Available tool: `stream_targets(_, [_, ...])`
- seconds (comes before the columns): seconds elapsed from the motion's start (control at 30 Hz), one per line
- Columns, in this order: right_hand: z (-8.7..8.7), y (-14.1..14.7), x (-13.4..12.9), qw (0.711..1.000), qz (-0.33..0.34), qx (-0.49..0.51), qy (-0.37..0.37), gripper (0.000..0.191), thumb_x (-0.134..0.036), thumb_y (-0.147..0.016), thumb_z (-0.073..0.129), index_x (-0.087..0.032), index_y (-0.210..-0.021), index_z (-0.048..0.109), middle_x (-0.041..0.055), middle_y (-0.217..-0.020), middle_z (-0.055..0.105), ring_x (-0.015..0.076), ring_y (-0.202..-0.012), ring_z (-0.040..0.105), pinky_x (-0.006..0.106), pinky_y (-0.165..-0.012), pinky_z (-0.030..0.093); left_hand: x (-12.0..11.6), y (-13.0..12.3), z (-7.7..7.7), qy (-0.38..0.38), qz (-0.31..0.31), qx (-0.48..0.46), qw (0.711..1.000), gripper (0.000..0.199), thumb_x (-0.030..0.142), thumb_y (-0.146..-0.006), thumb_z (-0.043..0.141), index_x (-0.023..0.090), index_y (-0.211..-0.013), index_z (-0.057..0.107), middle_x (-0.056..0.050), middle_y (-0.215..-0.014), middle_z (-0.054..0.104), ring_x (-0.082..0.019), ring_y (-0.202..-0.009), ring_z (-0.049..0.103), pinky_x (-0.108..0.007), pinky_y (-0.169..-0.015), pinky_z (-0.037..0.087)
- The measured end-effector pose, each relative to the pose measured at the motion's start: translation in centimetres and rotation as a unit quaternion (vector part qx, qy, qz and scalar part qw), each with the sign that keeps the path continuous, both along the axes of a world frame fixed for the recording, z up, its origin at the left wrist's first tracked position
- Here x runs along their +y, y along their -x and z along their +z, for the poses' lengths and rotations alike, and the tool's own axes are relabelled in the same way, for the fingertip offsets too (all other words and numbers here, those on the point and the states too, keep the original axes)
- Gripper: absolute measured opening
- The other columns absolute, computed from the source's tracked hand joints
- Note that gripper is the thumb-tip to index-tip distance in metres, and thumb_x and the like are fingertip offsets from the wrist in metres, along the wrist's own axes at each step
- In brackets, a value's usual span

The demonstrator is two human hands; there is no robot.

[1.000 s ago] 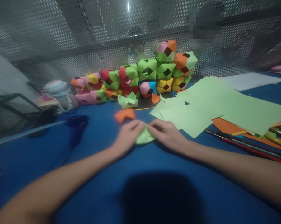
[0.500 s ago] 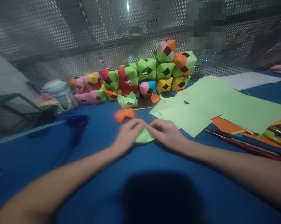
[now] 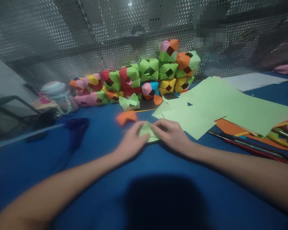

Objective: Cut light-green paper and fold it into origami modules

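The small folded piece of pale green paper point(image 3: 146, 129) rests on the blue bench point(image 3: 98, 185), partly hidden between the two hands. At its 9 o'clock side the left hand point(image 3: 133, 139) grips it, thumb over the near part; at 3 o'clock the right hand point(image 3: 169, 134) pinches the other side. The step in hand looks like shaping a fold (the crease itself is too blurred to be sure of). The next move seems to call for light, even fingertip pressure. Near it, at 10 o'clock, lies an orange folded piece point(image 3: 126, 118); farther off, at 11, a pale green pointed shape point(image 3: 129, 103). Stacked paper units point(image 3: 149, 68) stand toward 12, loose green sheets point(image 3: 213, 102) at 2, slender dark tools point(image 3: 240, 141) around 3.
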State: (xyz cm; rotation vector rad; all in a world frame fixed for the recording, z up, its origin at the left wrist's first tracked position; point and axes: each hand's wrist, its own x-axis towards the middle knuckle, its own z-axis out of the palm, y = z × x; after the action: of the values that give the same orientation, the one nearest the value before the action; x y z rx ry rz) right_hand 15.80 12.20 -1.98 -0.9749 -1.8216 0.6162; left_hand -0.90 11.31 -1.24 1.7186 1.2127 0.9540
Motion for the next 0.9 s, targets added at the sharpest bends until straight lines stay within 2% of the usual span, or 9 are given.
stream_targets(0.23, [-0.10, 0.01, -0.05, 0.999, 0.021, -0.011, 0.025, 0.010, -0.024, -0.084, 0.054, -0.017, -0.079, 0.060, 0.0017, -0.072, 0.064, 0.0127, -0.065, 0.057, 0.024, -0.059, 0.044, 0.62, 0.42, -0.54, -0.022, 0.022, 0.017, 0.999, 0.022, 0.024, -0.078, 0.055, 0.017, -0.098, 0.061, -0.005, -0.096, 0.064, -0.020, -0.092, 0.058, -0.033, -0.084, 0.044])
stream_targets(0.4, [-0.10, 0.02, -0.02, 0.999, 0.011, -0.022, 0.041, 0.014, -0.023, -0.083, 0.053, -0.017, -0.071, 0.056, -0.0007, -0.063, 0.059, 0.0109, -0.058, 0.052, 0.023, -0.054, 0.041, 0.47, 0.33, -0.43, -0.013, 0.023, 0.030, 0.999, 0.021, 0.025, -0.078, 0.057, 0.017, -0.096, 0.062, -0.003, -0.089, 0.064, -0.017, -0.083, 0.058, -0.029, -0.075, 0.046])
stream_targets(0.6, [-0.40, 0.06, 0.01, 1.000, 0.008, -0.016, 0.004, 0.017, -0.020, -0.083, 0.053, -0.018, -0.066, 0.053, -0.0014, -0.060, 0.057, 0.0099, -0.055, 0.051, 0.022, -0.052, 0.039, 0.53, 0.09, -0.58, 0.048, 0.017, 0.005, 0.999, 0.024, 0.036, -0.077, 0.060, 0.017, -0.091, 0.062, -0.002, -0.083, 0.062, -0.012, -0.062, 0.056, -0.027, -0.059, 0.049])
stream_targets(0.77, [-0.44, 0.10, -0.09, 0.998, 0.023, -0.029, -0.044, 0.010, -0.022, -0.085, 0.056, -0.017, -0.076, 0.057, 0.0011, -0.070, 0.059, 0.0112, -0.062, 0.053, 0.023, -0.056, 0.041, 0.66, 0.16, -0.83, 0.023, 0.021, 0.014, 0.999, 0.013, 0.027, -0.077, 0.058, 0.017, -0.082, 0.063, -0.001, -0.081, 0.062, -0.013, -0.067, 0.058, -0.028, -0.063, 0.050])
stream_targets(0.9, [-0.46, 0.09, -0.09, 0.995, 0.032, -0.006, -0.099, 0.010, -0.019, -0.087, 0.053, -0.017, -0.078, 0.057, 0.0029, -0.074, 0.059, 0.0123, -0.068, 0.054, 0.025, -0.062, 0.044, 0.48, 0.20, -0.53, -0.025, 0.017, 0.049, 0.998, 0.014, 0.028, -0.079, 0.056, 0.017, -0.081, 0.064, -0.001, -0.079, 0.064, -0.015, -0.074, 0.059, -0.029, -0.070, 0.048])
